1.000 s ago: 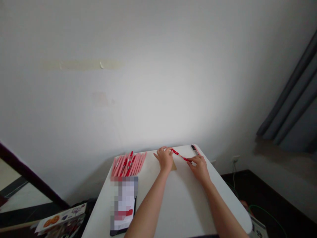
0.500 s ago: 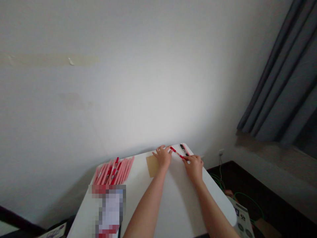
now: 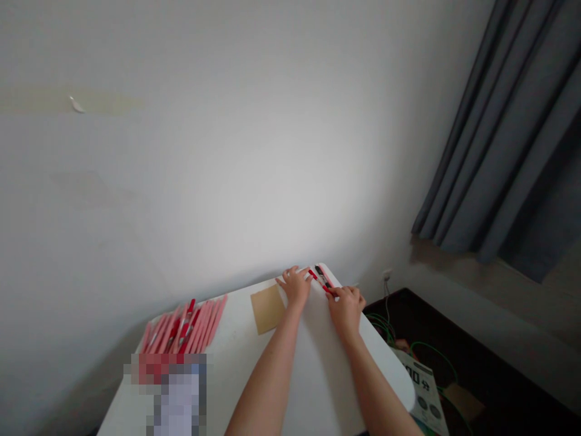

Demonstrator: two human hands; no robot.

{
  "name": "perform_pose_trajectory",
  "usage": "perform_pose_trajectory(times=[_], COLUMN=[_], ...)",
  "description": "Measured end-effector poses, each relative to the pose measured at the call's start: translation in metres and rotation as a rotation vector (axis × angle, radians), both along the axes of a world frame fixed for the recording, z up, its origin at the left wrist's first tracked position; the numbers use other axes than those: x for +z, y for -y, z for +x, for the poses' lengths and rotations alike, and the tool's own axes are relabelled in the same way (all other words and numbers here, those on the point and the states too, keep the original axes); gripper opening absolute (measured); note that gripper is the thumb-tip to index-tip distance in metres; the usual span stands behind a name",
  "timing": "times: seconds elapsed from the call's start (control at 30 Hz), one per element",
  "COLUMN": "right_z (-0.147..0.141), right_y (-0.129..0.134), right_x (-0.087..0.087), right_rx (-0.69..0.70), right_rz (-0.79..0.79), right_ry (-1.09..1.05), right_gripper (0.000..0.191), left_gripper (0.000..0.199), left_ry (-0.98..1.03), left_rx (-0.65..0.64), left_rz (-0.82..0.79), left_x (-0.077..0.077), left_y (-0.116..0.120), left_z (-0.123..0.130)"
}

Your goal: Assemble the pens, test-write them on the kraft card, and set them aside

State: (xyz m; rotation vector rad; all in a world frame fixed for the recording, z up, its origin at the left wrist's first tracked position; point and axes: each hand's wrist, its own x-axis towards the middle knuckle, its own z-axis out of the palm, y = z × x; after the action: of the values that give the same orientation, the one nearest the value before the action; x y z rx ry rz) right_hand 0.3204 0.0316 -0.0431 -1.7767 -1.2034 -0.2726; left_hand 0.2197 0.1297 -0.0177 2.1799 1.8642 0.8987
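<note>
A slim red pen [image 3: 313, 274] lies at a slant between my hands near the far right corner of the white table [image 3: 245, 375]. My left hand [image 3: 297, 287] has its thumb and a finger at the pen's far end, its other fingers spread. At the near end, my right hand [image 3: 345, 309] grips it between thumb and fingers. Just right of it lie a black pen [image 3: 318, 269] and a pink pen [image 3: 325, 272], partly hidden by my right hand. A tan square of paper [image 3: 263, 310] is left of my left hand.
Several pink and red pens [image 3: 181, 327] lie in a row at the table's left, beside a pixelated patch [image 3: 177, 393]. The wall [image 3: 272, 151] stands behind the far edge. On the floor at right are green cables [image 3: 384, 327] and a printed box [image 3: 424, 387].
The view has swung right, so the table appears shifted left. The red pen now lies closer alongside the black and pink pens. More of the tan paper shows.
</note>
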Motion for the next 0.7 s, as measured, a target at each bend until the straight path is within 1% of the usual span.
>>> perform_pose_trajectory(times=[0.07, 0.17, 0.33, 0.5, 0.6, 0.7], right_z=[0.001, 0.001, 0.0, -0.001, -0.003, -0.006], right_y=[0.0, 0.001, 0.001, 0.0, 0.001, 0.003], right_x=[0.001, 0.003, 0.007, 0.01, 0.012, 0.015], right_rx=[-0.016, -0.029, 0.0, -0.027, -0.052, -0.06], right_rz=[-0.007, -0.076, -0.139, -0.266, -0.312, -0.323], right_ry=[-0.001, -0.012, -0.03, -0.027, -0.009, 0.012], right_gripper=[0.019, 0.017, 0.014, 0.01, 0.011, 0.015], left_gripper=[0.029, 0.03, 0.029, 0.031, 0.033, 0.035], left_ry=[-0.006, -0.017, -0.039, -0.059, -0.063, -0.065], left_rx=[-0.019, -0.045, -0.067, -0.071, -0.069, -0.07], left_rz=[0.01, 0.024, 0.04, 0.042, 0.038, 0.04], left_x=[-0.002, -0.005, -0.008, -0.011, -0.011, -0.012], left_y=[-0.001, 0.0, 0.0, -0.001, -0.002, -0.003], left_z=[0.003, 0.006, 0.007, 0.005, 0.004, 0.004])
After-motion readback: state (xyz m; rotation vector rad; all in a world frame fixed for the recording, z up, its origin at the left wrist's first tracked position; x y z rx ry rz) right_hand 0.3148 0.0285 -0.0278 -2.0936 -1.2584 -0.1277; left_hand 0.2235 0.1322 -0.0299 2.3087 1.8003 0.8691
